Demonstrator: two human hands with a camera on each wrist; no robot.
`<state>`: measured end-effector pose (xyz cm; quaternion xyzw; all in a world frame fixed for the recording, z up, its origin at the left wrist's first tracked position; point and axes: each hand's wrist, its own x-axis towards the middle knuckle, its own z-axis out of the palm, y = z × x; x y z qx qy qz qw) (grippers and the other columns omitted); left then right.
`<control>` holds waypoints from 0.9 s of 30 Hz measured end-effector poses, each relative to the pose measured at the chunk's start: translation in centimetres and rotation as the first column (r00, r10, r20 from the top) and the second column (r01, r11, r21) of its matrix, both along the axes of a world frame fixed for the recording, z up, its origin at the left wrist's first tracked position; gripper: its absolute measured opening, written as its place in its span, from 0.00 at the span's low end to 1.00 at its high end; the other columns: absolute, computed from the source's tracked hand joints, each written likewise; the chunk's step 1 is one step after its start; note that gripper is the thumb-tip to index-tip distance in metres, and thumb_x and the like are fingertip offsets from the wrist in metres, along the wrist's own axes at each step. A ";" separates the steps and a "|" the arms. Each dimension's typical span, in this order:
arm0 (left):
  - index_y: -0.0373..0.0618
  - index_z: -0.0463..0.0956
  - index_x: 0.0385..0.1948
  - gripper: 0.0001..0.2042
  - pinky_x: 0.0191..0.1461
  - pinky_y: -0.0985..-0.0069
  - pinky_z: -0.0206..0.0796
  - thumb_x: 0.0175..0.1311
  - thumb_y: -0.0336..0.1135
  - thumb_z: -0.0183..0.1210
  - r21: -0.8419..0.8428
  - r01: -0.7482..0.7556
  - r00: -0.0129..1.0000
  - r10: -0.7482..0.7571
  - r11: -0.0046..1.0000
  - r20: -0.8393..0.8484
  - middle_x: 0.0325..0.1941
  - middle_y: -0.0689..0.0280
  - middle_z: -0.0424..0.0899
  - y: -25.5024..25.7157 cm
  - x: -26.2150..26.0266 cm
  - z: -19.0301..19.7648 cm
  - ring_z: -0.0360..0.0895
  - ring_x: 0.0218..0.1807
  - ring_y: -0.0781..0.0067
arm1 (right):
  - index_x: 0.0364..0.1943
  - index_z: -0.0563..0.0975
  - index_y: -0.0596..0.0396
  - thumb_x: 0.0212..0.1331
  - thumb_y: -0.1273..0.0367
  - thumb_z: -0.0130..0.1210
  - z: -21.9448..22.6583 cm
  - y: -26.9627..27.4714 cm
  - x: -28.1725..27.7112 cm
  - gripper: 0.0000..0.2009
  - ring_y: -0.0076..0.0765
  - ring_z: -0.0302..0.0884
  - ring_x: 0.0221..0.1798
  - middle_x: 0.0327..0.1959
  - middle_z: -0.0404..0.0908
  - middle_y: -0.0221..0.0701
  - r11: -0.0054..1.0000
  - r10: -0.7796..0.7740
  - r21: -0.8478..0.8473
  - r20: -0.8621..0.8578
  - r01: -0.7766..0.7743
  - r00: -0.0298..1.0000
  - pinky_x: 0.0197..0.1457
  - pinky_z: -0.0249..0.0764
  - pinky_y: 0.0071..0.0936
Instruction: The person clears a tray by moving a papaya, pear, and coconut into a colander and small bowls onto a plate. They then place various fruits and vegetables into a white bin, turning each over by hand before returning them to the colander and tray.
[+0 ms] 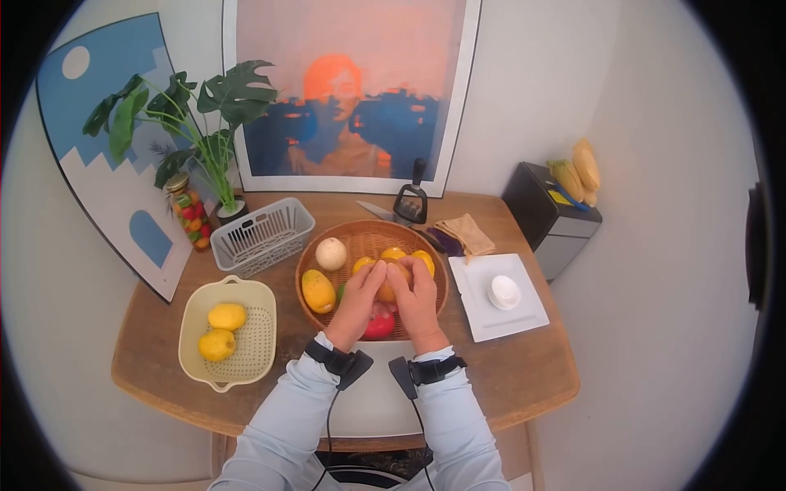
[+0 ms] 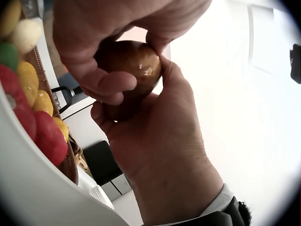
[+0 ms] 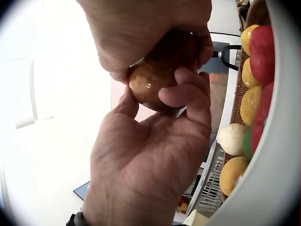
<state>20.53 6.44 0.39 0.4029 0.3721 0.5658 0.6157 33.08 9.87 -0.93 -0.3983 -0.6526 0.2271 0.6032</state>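
Over the round wicker basket (image 1: 308, 245) my left hand (image 1: 359, 303) and right hand (image 1: 416, 307) come together. Between them is a glossy orange-brown, rounded fruit (image 2: 141, 66), its exact kind unclear. Both wrist views show fingers and thumbs of both hands curled round the fruit, hiding part of its surface. Under and around the hands in the basket lie a whitish round piece (image 1: 331, 254), a yellow mango-like fruit (image 1: 318, 291), several smaller yellow fruits (image 3: 251, 101) and glossy red pieces (image 2: 49, 136). Something green (image 2: 8, 57) shows among them.
A cream colander (image 1: 188, 327) with two lemons (image 1: 217, 344) stands left, a grey basket (image 1: 270, 233) behind it. To the right lies a white square plate (image 1: 524, 274) bearing a small white bowl (image 1: 503, 292). A knife (image 1: 375, 209) lies at the back; a white board (image 1: 368, 393) lies in front.
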 end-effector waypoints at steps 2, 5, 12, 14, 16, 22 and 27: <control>0.47 0.69 0.57 0.18 0.30 0.86 0.66 0.76 0.48 0.48 0.071 -0.013 0.997 0.018 0.997 -0.078 0.42 0.68 0.77 0.2 -0.2 -0.2 0.75 0.32 0.82 | 0.43 0.78 0.63 0.65 0.56 0.58 -0.1 0.2 0.1 0.20 0.41 0.80 0.40 0.36 0.83 0.42 0.996 0.014 -0.089 0.009 -0.013 1.000 0.46 0.75 0.32; 0.48 0.71 0.53 0.17 0.30 0.86 0.66 0.77 0.49 0.46 0.206 -0.067 0.969 0.113 0.976 -0.219 0.43 0.69 0.78 0.1 0.4 -0.3 0.76 0.33 0.82 | 0.45 0.77 0.63 0.65 0.55 0.58 0.2 0.5 1.0 0.21 0.44 0.80 0.43 0.40 0.82 0.43 0.939 0.080 -0.329 -0.057 -0.095 0.995 0.49 0.74 0.34; 0.48 0.69 0.61 0.18 0.31 0.86 0.65 0.77 0.46 0.47 0.007 0.077 0.991 -0.077 0.997 0.105 0.42 0.68 0.79 0.3 -0.2 -0.7 0.75 0.33 0.83 | 0.44 0.77 0.64 0.63 0.54 0.61 0.1 0.2 0.3 0.22 0.44 0.81 0.42 0.39 0.83 0.43 0.999 -0.040 -0.036 -0.052 0.038 0.998 0.49 0.75 0.33; 0.48 0.70 0.58 0.17 0.31 0.86 0.66 0.78 0.46 0.45 0.072 0.044 0.998 -0.047 0.996 0.037 0.40 0.67 0.79 0.3 -0.2 -0.6 0.76 0.32 0.82 | 0.45 0.77 0.63 0.62 0.54 0.62 0.3 0.1 0.4 0.23 0.44 0.80 0.43 0.41 0.82 0.43 0.996 -0.003 -0.090 -0.046 -0.001 0.999 0.50 0.74 0.33; 0.46 0.72 0.54 0.16 0.31 0.85 0.67 0.78 0.46 0.43 0.181 -0.057 0.987 0.083 0.982 -0.139 0.36 0.67 0.80 0.2 0.3 -0.4 0.77 0.29 0.80 | 0.47 0.76 0.63 0.61 0.54 0.63 0.6 0.2 1.1 0.24 0.44 0.79 0.47 0.44 0.81 0.44 0.953 0.096 -0.280 -0.082 -0.116 0.992 0.52 0.74 0.34; 0.40 0.70 0.58 0.17 0.29 0.84 0.67 0.77 0.42 0.47 -0.064 0.019 0.999 -0.017 0.998 0.039 0.41 0.66 0.78 -0.4 0.2 0.6 0.76 0.27 0.79 | 0.45 0.77 0.63 0.62 0.55 0.62 0.2 0.1 0.2 0.22 0.40 0.80 0.42 0.39 0.82 0.41 0.999 -0.024 0.039 0.005 0.024 1.000 0.47 0.74 0.31; 0.42 0.72 0.54 0.18 0.25 0.83 0.67 0.78 0.47 0.46 0.091 -0.074 0.992 0.083 0.993 -0.099 0.37 0.67 0.79 0.2 0.1 -0.8 0.77 0.26 0.77 | 0.47 0.76 0.63 0.62 0.56 0.62 0.5 0.1 0.8 0.22 0.40 0.78 0.45 0.41 0.80 0.41 0.969 0.114 -0.211 -0.074 -0.127 0.991 0.51 0.72 0.31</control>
